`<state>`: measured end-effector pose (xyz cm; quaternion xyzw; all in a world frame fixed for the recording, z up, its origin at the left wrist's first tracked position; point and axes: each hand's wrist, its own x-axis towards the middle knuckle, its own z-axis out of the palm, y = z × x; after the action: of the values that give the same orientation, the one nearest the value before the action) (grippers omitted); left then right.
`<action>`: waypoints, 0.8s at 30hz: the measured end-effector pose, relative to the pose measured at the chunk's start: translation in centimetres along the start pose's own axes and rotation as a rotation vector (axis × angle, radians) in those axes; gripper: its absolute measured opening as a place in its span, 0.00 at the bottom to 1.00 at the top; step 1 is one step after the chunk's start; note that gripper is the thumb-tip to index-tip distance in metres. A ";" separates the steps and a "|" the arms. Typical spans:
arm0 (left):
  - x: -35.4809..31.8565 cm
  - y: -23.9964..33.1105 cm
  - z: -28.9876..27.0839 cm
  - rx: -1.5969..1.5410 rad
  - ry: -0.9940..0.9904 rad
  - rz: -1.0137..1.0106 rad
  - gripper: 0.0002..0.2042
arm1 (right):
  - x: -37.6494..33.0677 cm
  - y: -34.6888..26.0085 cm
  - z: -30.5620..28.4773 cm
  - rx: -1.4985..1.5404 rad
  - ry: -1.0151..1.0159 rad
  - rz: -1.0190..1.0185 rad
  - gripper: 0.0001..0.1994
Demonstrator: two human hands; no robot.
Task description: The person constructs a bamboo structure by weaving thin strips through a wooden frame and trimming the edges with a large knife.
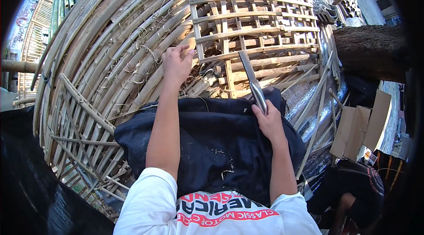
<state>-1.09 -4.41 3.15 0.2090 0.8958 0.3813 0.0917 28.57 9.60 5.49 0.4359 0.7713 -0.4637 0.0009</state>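
A rectangular lattice of split bamboo strips (260, 27) stretches away in front of me. My left hand (176, 64) is just left of its near left corner, fingers bent and thumb close to the forefinger. Whatever small thing may be between those fingertips is too small to make out. On the right, my right hand (270, 122) grips the lower end of a long metal knife (252, 80). Its blade points up and away, the tip by the lattice's near edge. Black cloth (207, 133) covers my lap beneath both forearms.
Long curved bamboo strips (119, 49) lie bundled on the left, with thin shavings among them. A brown log (369, 53) and an opened cardboard box (360, 124) are on the right. Another person in dark clothes (353, 191) bends at the lower right.
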 end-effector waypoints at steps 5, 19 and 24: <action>-2.3 3.7 -4.1 0.011 0.036 0.117 0.17 | -0.5 -1.2 0.4 -0.259 -0.065 0.002 0.23; -14.6 1.0 -7.9 -0.327 -0.230 -0.037 0.23 | 1.4 0.5 0.7 -0.419 0.026 -0.172 0.23; -15.0 -0.2 -6.1 -0.178 -0.510 -0.066 0.22 | 1.1 0.4 -0.2 -0.388 -0.009 -0.182 0.24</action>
<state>10.28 -15.14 7.25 0.2600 0.8131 0.3905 0.3446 28.17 10.55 4.88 0.3542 0.8823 -0.3065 0.0465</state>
